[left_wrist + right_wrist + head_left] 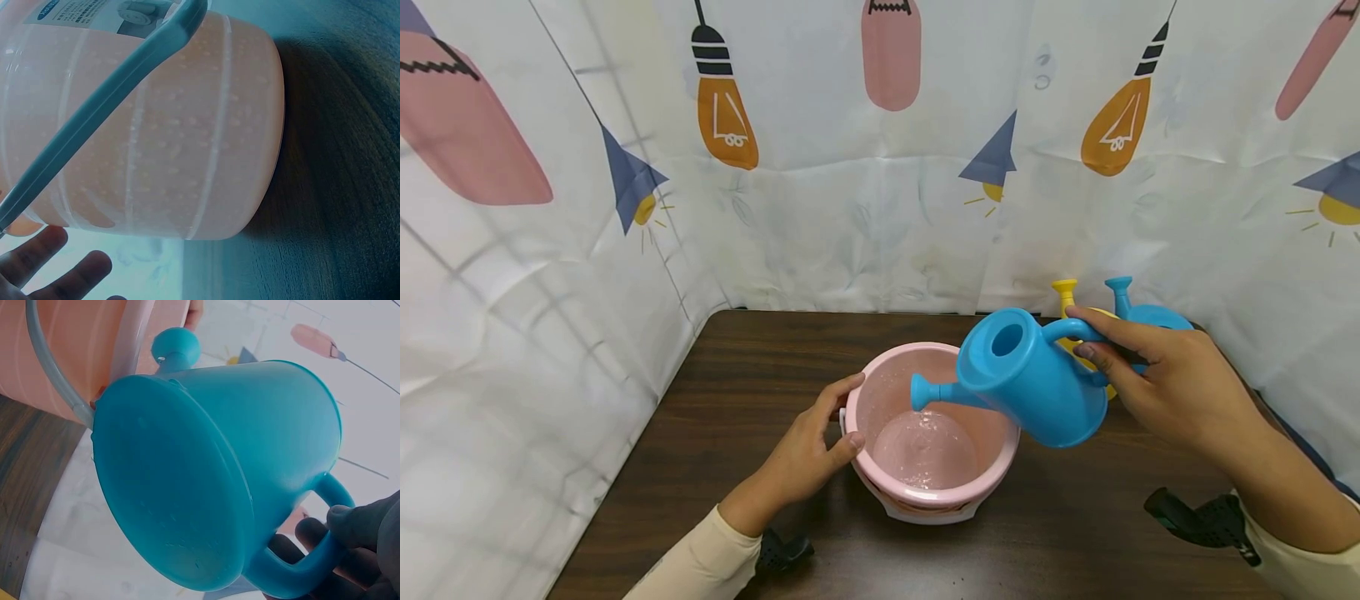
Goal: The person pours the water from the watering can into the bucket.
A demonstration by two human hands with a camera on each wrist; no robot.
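A blue watering can (1037, 379) is held up by its handle in my right hand (1180, 383), fingers and thumb around the handle. It tilts left, its spout head over a pink bucket (932, 497) on the table; no stream of water shows. The bucket's inside glistens, with wet spots on wall and bottom. My left hand (805, 454) touches the bucket's left rim with thumb and index finger spread apart; the left wrist view shows its other fingers (78, 275) extended beside the bucket. In the right wrist view the can's base (169, 487) carries small drops.
Behind my right hand stand a second blue watering can (1157, 317) and a yellow watering can (1064, 292), partly hidden. The bucket's pale handle (106, 112) hangs down its side. A dark wooden table (745, 367) meets a white printed curtain (820, 233) at the back and left.
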